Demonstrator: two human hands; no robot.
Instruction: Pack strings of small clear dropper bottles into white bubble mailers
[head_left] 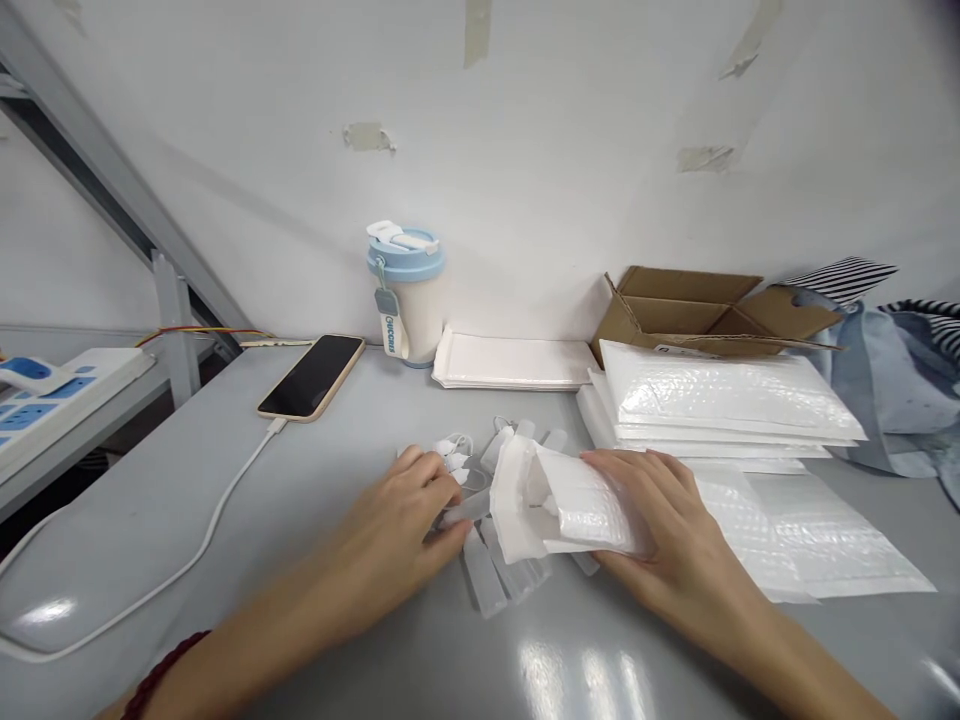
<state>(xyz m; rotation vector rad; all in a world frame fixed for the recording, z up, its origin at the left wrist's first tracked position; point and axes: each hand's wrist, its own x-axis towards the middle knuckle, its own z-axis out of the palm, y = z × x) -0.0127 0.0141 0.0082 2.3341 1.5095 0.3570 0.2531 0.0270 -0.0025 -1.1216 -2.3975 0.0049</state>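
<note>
My right hand (660, 520) is wrapped round a white bubble mailer (592, 500), whose mouth gapes toward the left. Something small and white shows just inside the opening. At the mailer's left, my left hand (416, 510) has thumb and forefinger closed on the end of a frosted plastic tube (472, 507). More frosted tubes (486, 575) lie in a loose heap under and around the mailer, several of them partly hidden by it. Small white pieces with thin cords (454, 458) lie at the back of the heap, too small to name surely.
Stacked bubble mailers (727, 395) stand at the right before an open cardboard box (697, 310); more mailers (817, 530) lie flat nearer me. Along the wall are a blue-lidded cup (412, 300) and a pale flat packet (517, 362). A phone (311, 378) charges by a white cable (217, 520).
</note>
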